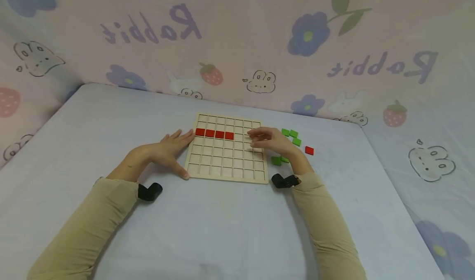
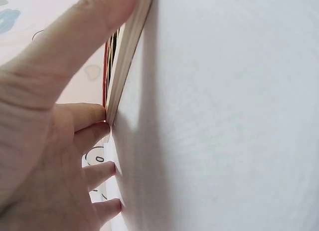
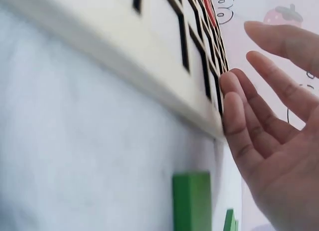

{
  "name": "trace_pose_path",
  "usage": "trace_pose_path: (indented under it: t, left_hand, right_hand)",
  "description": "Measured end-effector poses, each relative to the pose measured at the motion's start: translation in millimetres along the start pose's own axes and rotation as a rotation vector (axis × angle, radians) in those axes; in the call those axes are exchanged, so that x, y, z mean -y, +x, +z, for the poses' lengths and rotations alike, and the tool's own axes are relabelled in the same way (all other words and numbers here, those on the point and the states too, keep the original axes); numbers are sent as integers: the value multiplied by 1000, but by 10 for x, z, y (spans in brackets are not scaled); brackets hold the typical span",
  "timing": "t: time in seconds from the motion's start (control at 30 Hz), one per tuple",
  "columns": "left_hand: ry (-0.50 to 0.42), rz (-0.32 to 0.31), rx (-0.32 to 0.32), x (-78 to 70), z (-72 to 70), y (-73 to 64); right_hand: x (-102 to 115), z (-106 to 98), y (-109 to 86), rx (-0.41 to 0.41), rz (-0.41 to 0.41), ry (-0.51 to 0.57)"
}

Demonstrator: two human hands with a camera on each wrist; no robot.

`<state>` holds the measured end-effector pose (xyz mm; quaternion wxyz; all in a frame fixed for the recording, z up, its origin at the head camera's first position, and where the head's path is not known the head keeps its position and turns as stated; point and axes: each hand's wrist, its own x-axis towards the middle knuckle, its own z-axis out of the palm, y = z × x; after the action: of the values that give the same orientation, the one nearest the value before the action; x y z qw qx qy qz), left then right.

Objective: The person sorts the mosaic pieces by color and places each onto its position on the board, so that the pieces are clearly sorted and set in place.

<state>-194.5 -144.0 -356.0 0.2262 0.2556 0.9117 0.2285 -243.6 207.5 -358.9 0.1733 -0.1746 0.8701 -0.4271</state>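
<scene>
Both arms (image 1: 326,222) angled inward, left hand (image 1: 167,151) splayed against gridded board (image 1: 227,153), right hand (image 1: 275,140) over it, fingers parted

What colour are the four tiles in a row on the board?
Red: the four tiles show best in the head view.

Head view, from its centre | 11 o'clock: you saw a first "Rabbit" (image 1: 151,29) in purple letters, mirrored | 2 o'clock: you saw a second "Rabbit" (image 1: 384,66), likewise purple and mirrored | surface: both stood printed on the patterned backdrop (image 1: 237,45) that faced you
</scene>
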Motion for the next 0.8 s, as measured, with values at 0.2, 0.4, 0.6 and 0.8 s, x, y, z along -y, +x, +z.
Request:
trace_pose_path:
  t: [0.2, 0.4, 0.6, 0.8]
  left_hand:
    - [0, 0, -3, 10, 6, 10]
    - [0, 1, 0, 19, 14, 24]
    - [0, 1, 0, 14, 2, 11]
    - [-7, 5, 6, 4, 3, 12]
  right_hand:
    - [-47, -62, -75, -9, 39, 41]
    - [-80, -135, -151, -30, 64, 49]
    - [-126, -206, -234, -45, 74, 55]
    - [-180, -270, -320, -68, 90, 40]
